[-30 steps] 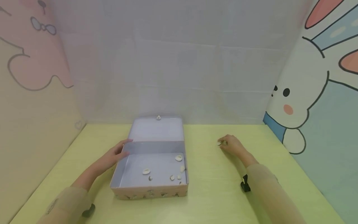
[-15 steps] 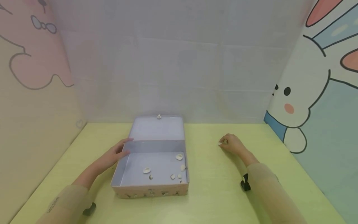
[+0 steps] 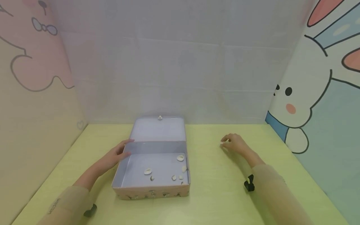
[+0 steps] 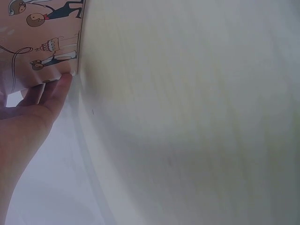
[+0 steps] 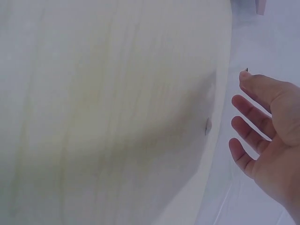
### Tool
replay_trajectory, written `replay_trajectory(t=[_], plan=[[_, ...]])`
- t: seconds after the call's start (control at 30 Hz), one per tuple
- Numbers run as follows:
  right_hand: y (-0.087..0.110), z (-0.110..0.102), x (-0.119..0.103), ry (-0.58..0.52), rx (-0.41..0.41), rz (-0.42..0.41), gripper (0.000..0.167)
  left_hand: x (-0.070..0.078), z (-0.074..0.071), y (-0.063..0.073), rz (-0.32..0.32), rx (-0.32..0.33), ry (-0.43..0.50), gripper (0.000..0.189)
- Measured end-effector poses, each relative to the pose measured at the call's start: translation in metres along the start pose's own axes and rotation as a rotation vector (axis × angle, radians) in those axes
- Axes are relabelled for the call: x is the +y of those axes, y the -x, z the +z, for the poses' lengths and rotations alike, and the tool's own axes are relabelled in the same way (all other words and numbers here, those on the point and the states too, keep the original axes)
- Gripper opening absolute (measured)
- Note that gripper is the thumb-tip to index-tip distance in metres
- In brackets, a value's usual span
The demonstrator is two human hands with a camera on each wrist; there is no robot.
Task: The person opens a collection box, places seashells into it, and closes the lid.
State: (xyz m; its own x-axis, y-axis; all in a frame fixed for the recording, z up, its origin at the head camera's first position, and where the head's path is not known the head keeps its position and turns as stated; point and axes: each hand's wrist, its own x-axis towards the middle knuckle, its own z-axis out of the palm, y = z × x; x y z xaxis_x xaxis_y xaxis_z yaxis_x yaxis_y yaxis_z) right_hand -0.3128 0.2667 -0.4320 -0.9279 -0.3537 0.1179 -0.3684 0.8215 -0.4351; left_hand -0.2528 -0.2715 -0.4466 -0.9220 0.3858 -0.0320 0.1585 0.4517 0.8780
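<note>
A hinged pink box (image 3: pixel 150 192) with a pale lining stands with its lid (image 3: pixel 158 128) tipped back; figures are printed on its side. My left hand (image 3: pixel 112 157) grips the box's rear left corner, the thumb over the rim and the fingers at the back edge, also visible in the left wrist view. Several small seashells (image 3: pixel 147 171) lie on the box floor, most toward the right. My right hand (image 3: pixel 236 145) pinches a small white seashell (image 3: pixel 222 142) between thumb and forefinger over the table to the right of the box. The other fingers are loosely bent in the right wrist view.
Another seashell (image 5: pixel 208 126) lies on the table near the right hand in the right wrist view. The yellow table (image 3: pixel 208 200) meets a pale back wall (image 3: pixel 177 72). Cartoon-printed side walls (image 3: pixel 301 115) stand at left and right.
My right hand has shifted very slightly right with the seashell and turned it, so less of the shell shows. The left hand and box stay in place.
</note>
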Motion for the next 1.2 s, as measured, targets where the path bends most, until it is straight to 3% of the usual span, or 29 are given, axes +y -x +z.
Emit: replay_trajectory(t=[0.7, 1.2], plan=[[0.008, -0.026, -0.035, -0.041, 0.121, -0.122, 0.016, -0.002, 0.0, -0.001, -0.005, -0.008, -0.008, 0.054], [0.017, -0.029, -0.073, -0.087, 0.231, -0.17, 0.02, 0.001, -0.001, -0.001, -0.008, -0.008, -0.023, 0.055]])
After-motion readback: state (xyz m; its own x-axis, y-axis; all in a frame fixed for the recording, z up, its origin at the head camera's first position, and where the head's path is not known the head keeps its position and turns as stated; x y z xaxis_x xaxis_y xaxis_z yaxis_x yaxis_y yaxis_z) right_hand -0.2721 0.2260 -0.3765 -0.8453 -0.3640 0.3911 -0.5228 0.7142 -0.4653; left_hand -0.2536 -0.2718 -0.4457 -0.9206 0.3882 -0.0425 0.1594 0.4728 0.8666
